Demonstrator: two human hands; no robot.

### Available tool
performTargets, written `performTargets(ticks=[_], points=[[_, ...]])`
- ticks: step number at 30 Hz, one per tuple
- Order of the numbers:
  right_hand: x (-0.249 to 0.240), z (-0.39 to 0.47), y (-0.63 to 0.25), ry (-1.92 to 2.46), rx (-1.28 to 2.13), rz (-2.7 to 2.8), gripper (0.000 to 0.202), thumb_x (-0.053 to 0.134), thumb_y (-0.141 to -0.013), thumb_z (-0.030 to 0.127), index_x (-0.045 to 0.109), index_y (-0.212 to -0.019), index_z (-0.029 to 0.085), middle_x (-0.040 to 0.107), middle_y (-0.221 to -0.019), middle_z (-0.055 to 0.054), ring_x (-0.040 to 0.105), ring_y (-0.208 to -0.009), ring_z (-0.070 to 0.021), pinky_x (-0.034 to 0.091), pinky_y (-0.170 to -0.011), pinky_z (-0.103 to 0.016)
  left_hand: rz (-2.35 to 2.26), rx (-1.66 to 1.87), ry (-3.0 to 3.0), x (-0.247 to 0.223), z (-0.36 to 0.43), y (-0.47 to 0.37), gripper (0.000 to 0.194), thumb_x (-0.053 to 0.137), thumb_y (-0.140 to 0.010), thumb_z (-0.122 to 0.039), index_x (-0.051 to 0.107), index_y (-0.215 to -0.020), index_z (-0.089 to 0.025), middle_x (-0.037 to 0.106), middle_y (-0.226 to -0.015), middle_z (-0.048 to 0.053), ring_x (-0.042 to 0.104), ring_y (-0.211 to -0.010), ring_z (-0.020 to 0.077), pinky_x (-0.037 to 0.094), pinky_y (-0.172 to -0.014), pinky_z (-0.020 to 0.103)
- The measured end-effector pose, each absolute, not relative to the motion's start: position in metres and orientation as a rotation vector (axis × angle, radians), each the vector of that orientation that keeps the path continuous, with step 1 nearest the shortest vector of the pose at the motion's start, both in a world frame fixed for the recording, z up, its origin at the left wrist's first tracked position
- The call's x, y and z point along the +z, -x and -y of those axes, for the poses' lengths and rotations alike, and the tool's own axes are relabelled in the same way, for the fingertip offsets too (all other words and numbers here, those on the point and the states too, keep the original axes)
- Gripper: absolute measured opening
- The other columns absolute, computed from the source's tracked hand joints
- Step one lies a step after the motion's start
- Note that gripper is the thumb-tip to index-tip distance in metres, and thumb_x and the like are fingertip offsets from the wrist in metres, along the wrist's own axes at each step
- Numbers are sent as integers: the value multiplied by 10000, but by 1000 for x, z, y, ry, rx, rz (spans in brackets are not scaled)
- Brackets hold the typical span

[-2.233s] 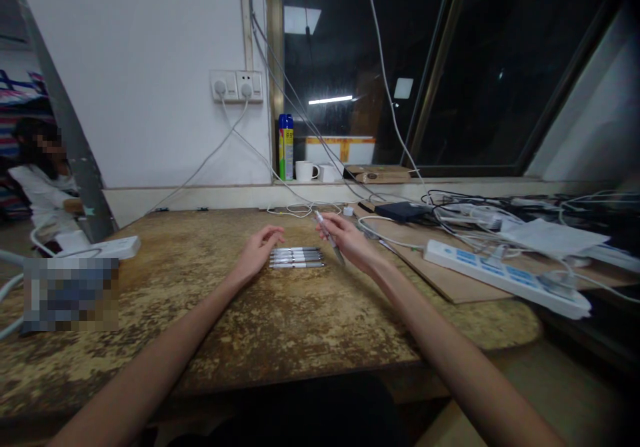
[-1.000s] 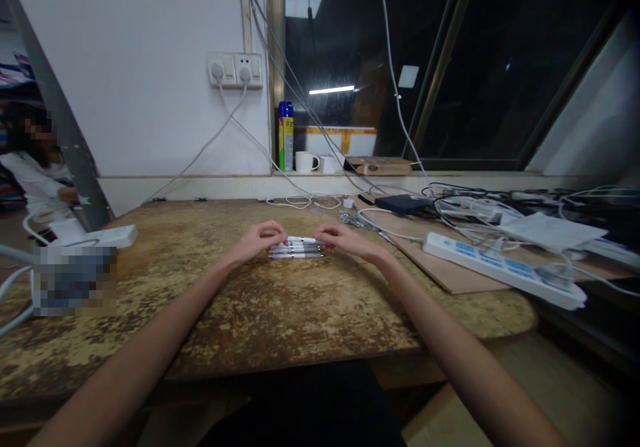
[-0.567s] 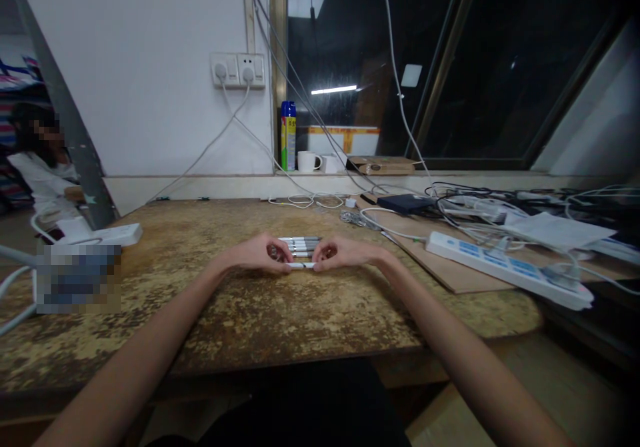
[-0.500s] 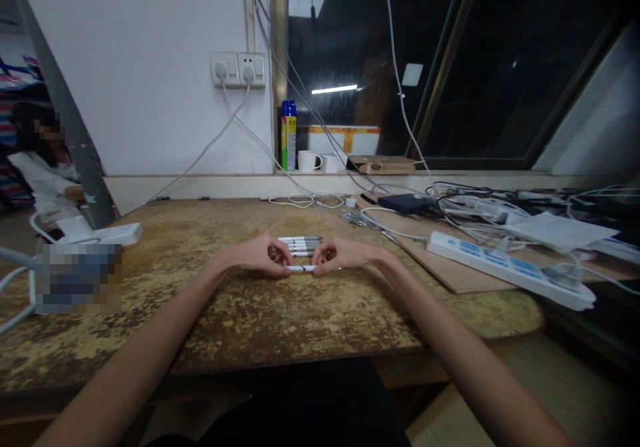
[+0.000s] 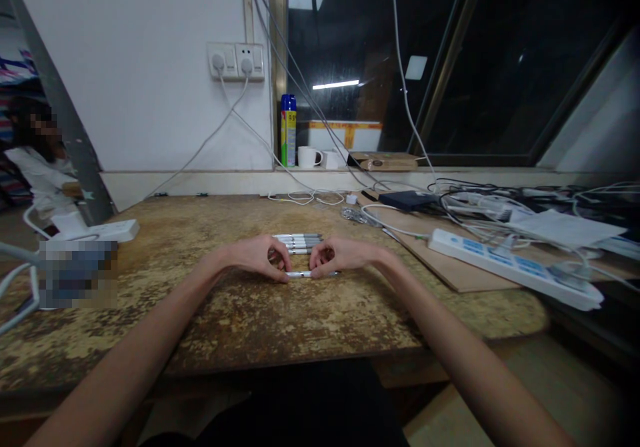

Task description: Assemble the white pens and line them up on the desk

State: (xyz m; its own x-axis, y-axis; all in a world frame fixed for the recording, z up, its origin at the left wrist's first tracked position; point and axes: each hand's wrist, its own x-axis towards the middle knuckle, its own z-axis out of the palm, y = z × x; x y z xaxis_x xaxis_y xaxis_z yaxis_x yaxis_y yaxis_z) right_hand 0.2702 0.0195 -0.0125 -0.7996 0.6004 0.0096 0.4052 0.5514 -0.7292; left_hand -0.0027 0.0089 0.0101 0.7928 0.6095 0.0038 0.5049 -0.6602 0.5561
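A white pen [image 5: 300, 274] lies crosswise between my two hands, low over or on the worn wooden table [image 5: 280, 320]; I cannot tell whether it touches the wood. My left hand [image 5: 260, 257] pinches its left end between thumb and fingers. The thumb and fingertips of my right hand [image 5: 337, 257] close on the pen farther right, and a dark tip shows just past them. Right behind this pen, several white and grey pens [image 5: 299, 242] lie side by side in a row, partly covered by my fingers.
A white power strip [image 5: 515, 268] rests on a brown board [image 5: 450, 277] at right, near tangled cables and a dark flat box [image 5: 407, 200]. Another strip [image 5: 117, 231] stands at left. A spray can [image 5: 289, 130] and mug [image 5: 309, 157] are on the sill. A person [image 5: 37, 160] sits at far left.
Both hands still hold the white pen, which has come slightly nearer to me, away from the row of pens. The camera view has shifted a little.
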Motion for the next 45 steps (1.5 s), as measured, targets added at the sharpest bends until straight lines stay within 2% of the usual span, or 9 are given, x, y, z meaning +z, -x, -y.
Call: performTargets(ticks=[4,7,12,16,20,28,35,40,45], points=[[-15,-25,-271,861,900,2360,254,672,-910,411,761,-938,175,726,-858,-39,602,-748,-163,441,-680,-279,-936,460,-2440,4,-11,-2,244,686,-851,-448,815,-916,-251,694,-742,30,582,-665,183,401,-601,281],[-19,-30,-273,951,709,2296,194,667,-909,336,737,-981,170,716,-880,-49,601,-765,-169,442,-684,-284,-991,688,-2580,-2,-16,-5,234,619,-905,-399,796,-963,-257,718,-868,47,606,-803,220,440,-754,320],[-27,-35,-274,1015,547,2398,95,680,-878,246,725,-919,173,685,-794,-21,576,-696,-153,407,-646,-273,-939,657,-2753,-10,-23,-5,222,621,-930,-369,744,-1058,-236,686,-1052,62,598,-1059,273,417,-955,373],[-27,-34,-272,989,526,2418,96,674,-888,239,738,-881,168,711,-808,-39,579,-693,-160,399,-647,-283,-970,664,-2839,-12,-22,-7,218,640,-932,-372,726,-1081,-237,657,-1073,63,569,-1089,279,414,-958,374],[-21,-30,-269,917,549,2385,164,645,-928,296,736,-951,161,718,-866,-53,597,-742,-172,425,-679,-287,-1024,735,-2936,-7,-18,-10,250,671,-916,-388,715,-1107,-233,650,-1124,74,537,-1120,291,408,-969,389],[-17,-21,-264,871,449,2291,254,600,-975,389,667,-1088,171,693,-1030,-83,618,-922,-209,459,-820,-320,-1083,820,-2880,-5,-14,-9,251,520,-1025,-383,691,-1121,-226,686,-1104,76,624,-1050,267,441,-902,351],[-24,-25,-261,926,194,2423,207,449,-1050,281,632,-1033,186,686,-1018,-108,601,-932,-233,429,-841,-333,-1186,810,-2944,-2,-6,-16,326,456,-1057,-437,649,-1216,-228,709,-1142,83,644,-1041,268,439,-885,344],[-27,-25,-259,1039,-14,2417,219,444,-1047,282,632,-983,191,704,-982,-140,602,-862,-249,395,-758,-337,-1267,765,-3168,2,0,-24,295,421,-1070,-350,661,-1125,-187,697,-1070,122,606,-1042,284,414,-859,363],[-23,-17,-255,1149,-163,2371,194,460,-1007,186,654,-991,184,725,-967,-137,626,-880,-261,399,-758,-337,-1388,707,-3282,7,9,-33,297,387,-1078,-296,652,-1068,-162,707,-1016,118,623,-982,271,420,-821,367]])
